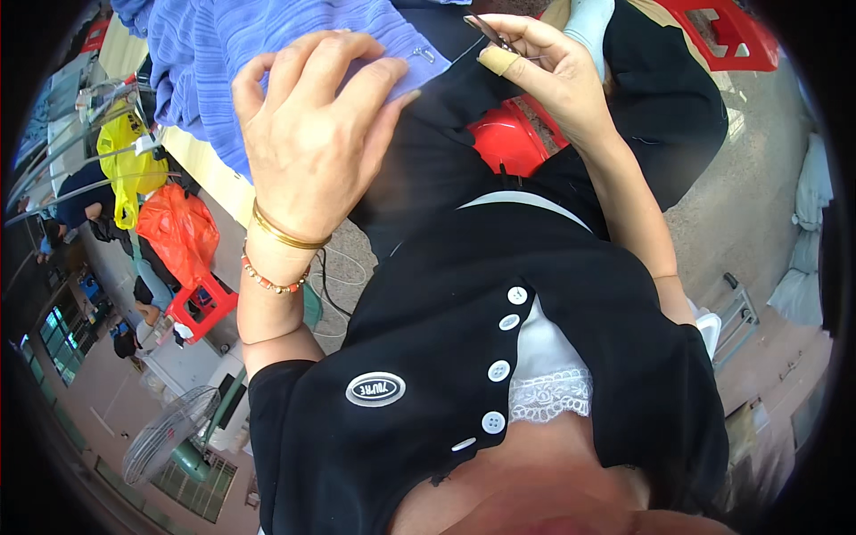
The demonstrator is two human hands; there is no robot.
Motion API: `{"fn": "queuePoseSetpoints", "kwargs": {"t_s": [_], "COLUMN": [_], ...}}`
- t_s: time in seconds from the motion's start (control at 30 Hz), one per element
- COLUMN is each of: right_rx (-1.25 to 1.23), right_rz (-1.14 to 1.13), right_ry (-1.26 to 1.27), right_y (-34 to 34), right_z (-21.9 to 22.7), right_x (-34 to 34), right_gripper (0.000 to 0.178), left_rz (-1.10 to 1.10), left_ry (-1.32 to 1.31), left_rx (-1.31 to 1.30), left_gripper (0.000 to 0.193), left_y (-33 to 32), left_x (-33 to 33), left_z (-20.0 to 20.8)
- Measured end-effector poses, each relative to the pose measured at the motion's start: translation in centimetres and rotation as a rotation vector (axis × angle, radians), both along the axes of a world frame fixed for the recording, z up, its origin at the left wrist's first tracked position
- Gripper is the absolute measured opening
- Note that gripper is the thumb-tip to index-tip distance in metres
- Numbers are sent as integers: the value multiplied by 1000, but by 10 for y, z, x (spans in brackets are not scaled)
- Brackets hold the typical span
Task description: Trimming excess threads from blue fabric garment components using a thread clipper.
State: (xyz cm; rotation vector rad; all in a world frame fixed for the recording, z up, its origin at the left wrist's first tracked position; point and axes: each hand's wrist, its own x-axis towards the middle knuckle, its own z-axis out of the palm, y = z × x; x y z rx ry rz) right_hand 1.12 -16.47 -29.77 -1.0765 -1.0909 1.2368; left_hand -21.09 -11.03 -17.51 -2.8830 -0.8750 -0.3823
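A periwinkle-blue crinkled cloth (241,45) spreads over the table edge and my lap at the upper left. My left hand (312,134) rests on it, fingers bent and closed on the fabric near its corner. Close to the fingertips, a small metal hook-like fastener (423,55) sits on the cloth. To the right, my right hand (566,85) is raised, pinching a small dark tool that looks like thread snips (490,34). A thin needle-like piece shows beside its thumb, which wears tan tape (497,60). A thread seems to run between the cloth corner and the tool.
Under my lap stands a red plastic stool (508,138); another red stool (736,36) is at the upper right. Yellow (129,156) and orange-red bags (178,227) hang at the left. Farther off are a standing fan (174,437) and other people.
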Motion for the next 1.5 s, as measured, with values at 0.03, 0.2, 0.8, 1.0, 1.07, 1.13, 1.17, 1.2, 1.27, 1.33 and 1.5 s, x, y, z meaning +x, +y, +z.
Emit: {"fn": "queuePoseSetpoints", "kwargs": {"t_s": [0.03, 0.2, 0.8, 1.0, 1.07, 1.13, 1.17, 1.2, 1.27, 1.33, 1.5], "right_rx": [8, 146, 496, 490, 500, 509, 507, 506, 513, 523, 490], "right_rz": [-12, -44, -136, -142, -150, -157, -168, -178, -178, -174, -165], "right_ry": [10, -48, -336, -307, -302, -296, -301, -306, -328, -349, -394], "right_y": [0, -2, 14, 18, 19, 20, 20, 20, 20, 20, 17], "right_z": [3, 21, 86, 82, 82, 81, 81, 81, 80, 80, 87], "right_x": [1, 8, -8, -12, -14, -15, -15, -15, -14, -14, -14], "right_gripper": [38, 36, 40, 39, 39, 38, 37, 36, 35, 34, 36], "left_rz": [-12, 210, 252, 214, 207, 200, 193, 187, 179, 175, 131], "left_ry": [-22, -582, -1091, -1095, -1100, -1106, -1111, -1116, -1112, -1111, -1079], "left_rx": [-44, -668, -1262, -1280, -1287, -1293, -1310, -1327, -1327, -1323, -1244], "left_gripper": [19, 7, 20, 21, 21, 21, 21, 21, 21, 21, 20], "left_y": [4, 11, 23, 22, 22, 22, 22, 22, 23, 24, 29], "left_x": [3, 12, 12, 11, 11, 12, 12, 12, 11, 9, 5], "left_z": [1, 5, 20, 17, 17, 17, 17, 17, 17, 16, 13]}}
